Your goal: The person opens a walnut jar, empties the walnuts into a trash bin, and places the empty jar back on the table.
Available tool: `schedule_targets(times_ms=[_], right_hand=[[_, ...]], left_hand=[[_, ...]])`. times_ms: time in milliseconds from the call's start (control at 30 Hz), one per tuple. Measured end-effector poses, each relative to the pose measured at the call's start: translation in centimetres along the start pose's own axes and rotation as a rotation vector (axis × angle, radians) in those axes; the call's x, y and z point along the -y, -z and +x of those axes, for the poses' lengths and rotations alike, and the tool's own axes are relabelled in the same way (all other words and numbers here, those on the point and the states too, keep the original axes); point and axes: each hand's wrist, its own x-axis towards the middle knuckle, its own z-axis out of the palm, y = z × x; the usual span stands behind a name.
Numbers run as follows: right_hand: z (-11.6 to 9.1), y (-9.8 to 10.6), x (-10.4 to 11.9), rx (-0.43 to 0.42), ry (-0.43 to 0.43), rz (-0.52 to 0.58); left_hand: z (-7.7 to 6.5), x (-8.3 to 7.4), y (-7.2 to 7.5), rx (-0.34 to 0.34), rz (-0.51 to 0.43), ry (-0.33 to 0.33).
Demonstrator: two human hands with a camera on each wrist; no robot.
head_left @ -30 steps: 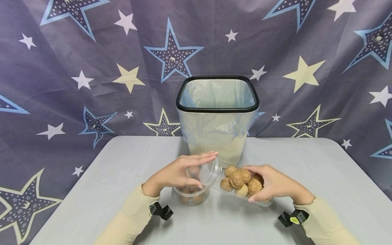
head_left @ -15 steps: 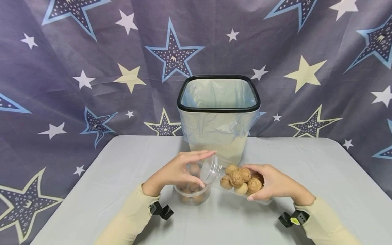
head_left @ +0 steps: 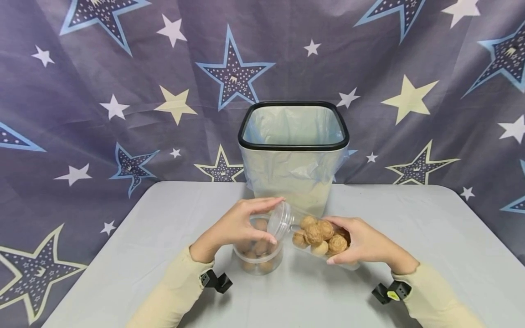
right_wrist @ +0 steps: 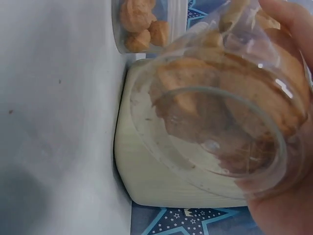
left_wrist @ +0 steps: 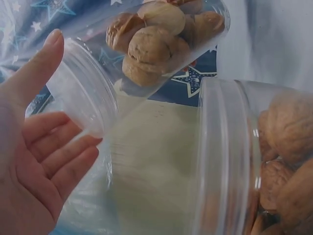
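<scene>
My right hand (head_left: 362, 239) grips a clear plastic jar (head_left: 305, 257) around its base end. Several walnuts (head_left: 313, 233) lie inside this jar, which is tilted with its top raised to the left. My left hand (head_left: 242, 225) holds the clear lid (head_left: 280, 220) at the top end, thumb on one side and fingers on the other. In the left wrist view, the lid (left_wrist: 83, 88) sits at the jar's end, between thumb and fingers. A second clear jar (head_left: 258, 269) with walnuts stands upright below my left hand, partly hidden by it. The right wrist view shows the held jar's round base (right_wrist: 210, 142).
A white bin (head_left: 293, 173) with a black rim and a pale blue liner stands just behind the jars. The light grey table (head_left: 188, 209) reaches back to a dark curtain (head_left: 135, 77) printed with stars.
Both hands have lifted the tilted jar slightly and shifted it a little left. My left fingers have moved slightly up and left with the lid. The standing jar stays put.
</scene>
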Motion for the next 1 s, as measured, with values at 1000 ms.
schedule_targets(times_ms=[1000], right_hand=[[-1.5, -0.5, -0.2, -0.105, 0.020, 0.017]], left_hand=[[0.5, 0.0, -0.2, 0.060, -0.085, -0.154]])
